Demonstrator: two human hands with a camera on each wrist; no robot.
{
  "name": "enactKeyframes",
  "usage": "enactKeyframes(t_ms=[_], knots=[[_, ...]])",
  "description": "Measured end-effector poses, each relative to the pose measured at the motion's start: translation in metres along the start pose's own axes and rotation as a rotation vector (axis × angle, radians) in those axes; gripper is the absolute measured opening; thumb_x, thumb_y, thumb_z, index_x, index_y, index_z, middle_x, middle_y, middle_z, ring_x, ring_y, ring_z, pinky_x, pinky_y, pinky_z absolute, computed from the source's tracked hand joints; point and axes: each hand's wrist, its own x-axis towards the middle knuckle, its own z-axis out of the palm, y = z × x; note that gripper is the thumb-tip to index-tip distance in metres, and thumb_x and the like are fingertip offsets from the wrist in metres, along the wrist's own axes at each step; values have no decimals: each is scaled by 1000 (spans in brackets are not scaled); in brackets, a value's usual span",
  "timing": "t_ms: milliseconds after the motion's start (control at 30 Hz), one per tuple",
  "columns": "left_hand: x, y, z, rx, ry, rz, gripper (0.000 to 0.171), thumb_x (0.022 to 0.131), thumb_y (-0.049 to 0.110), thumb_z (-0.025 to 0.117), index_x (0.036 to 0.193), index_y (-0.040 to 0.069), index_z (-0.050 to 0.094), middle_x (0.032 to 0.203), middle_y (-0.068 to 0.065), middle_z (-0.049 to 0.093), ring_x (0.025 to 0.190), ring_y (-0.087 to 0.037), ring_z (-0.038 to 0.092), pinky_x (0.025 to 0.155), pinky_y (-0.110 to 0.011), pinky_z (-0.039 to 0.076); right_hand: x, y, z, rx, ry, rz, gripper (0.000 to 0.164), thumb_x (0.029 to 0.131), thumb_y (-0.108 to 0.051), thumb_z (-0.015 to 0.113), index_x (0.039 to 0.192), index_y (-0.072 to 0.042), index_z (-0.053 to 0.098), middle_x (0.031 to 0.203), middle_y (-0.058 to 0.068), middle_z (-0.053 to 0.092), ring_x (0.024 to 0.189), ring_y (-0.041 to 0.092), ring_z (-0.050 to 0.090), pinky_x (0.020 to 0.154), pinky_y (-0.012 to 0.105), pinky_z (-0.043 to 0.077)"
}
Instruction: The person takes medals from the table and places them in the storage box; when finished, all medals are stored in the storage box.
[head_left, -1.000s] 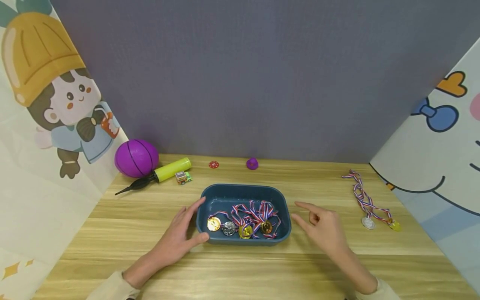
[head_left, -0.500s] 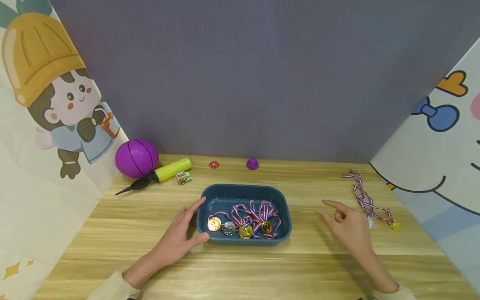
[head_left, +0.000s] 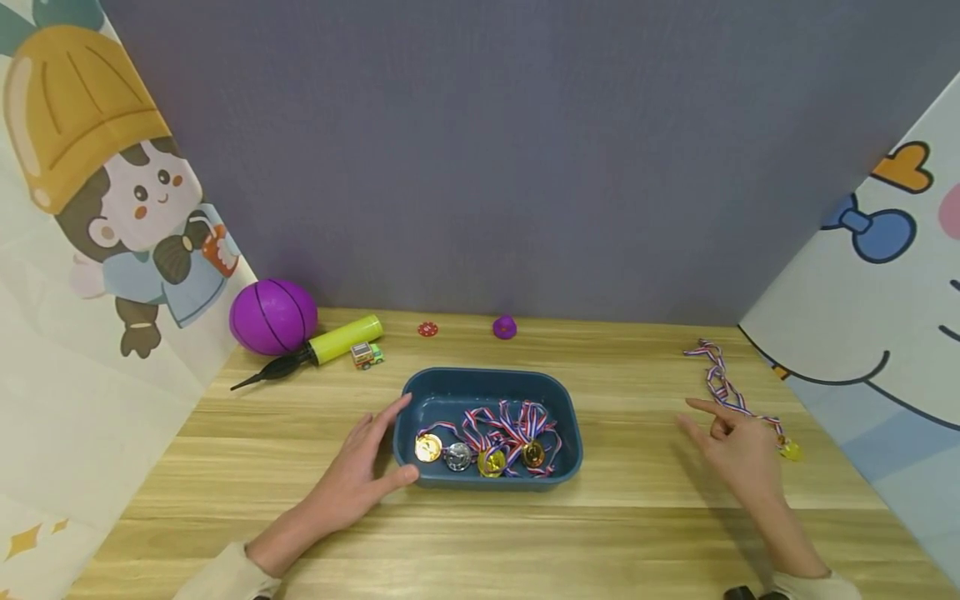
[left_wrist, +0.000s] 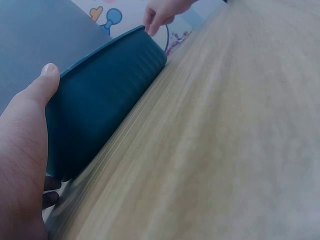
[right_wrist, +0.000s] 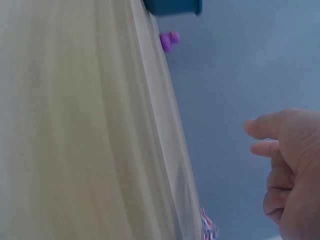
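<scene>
My left hand rests against the left end of a dark blue plastic bin. Its thumb touches the front corner and its index finger lies along the side. Inside the bin lie a gold medal, a silver medal and more gold-coloured ones with tangled striped ribbons. Holding nothing, my right hand hovers to the right, thumb and index extended, other fingers curled. It covers part of a striped ribbon; a yellow-gold medal shows just beyond it.
Along the back stand a purple ball, a yellow-green hand pump, a toy truck, a red chip and a small purple ring-like object. A grey panel closes off the wooden table's rear.
My right hand has moved right, from beside the bin to over the loose ribbons, hiding the silver medal there. The left hand and the bin have stayed put.
</scene>
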Motion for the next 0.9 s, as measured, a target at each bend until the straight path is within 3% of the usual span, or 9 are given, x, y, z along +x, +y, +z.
enactKeyframes(t_ms=[233,600,800,900], knots=[[0,0,1,-7,0,2,93,102,59,74,177,32,26,166,-20,54,155,-54,43,128,-81,17,-1,27,-19,-8,-45,173,34,94,-16,90,121,4,82,56,-7,34,49,2,21,41,24,21],[0,-1,1,-8,4,13,92,102,58,75,177,29,28,163,-21,57,153,-52,47,128,-80,17,-5,59,-34,-99,-154,224,45,97,-33,88,123,4,81,56,-6,40,51,8,32,41,32,28],[0,-1,0,-4,10,23,92,102,58,75,177,29,28,162,-21,58,153,-51,48,128,-80,18,-7,73,-42,-146,-216,276,51,100,-40,84,129,1,79,65,-3,50,56,11,39,46,34,31],[0,-1,0,-4,11,22,92,102,58,75,177,29,28,162,-21,58,153,-51,49,128,-80,18,-5,79,-44,-175,-260,294,56,99,-44,84,131,1,78,72,6,61,63,16,48,49,35,36]])
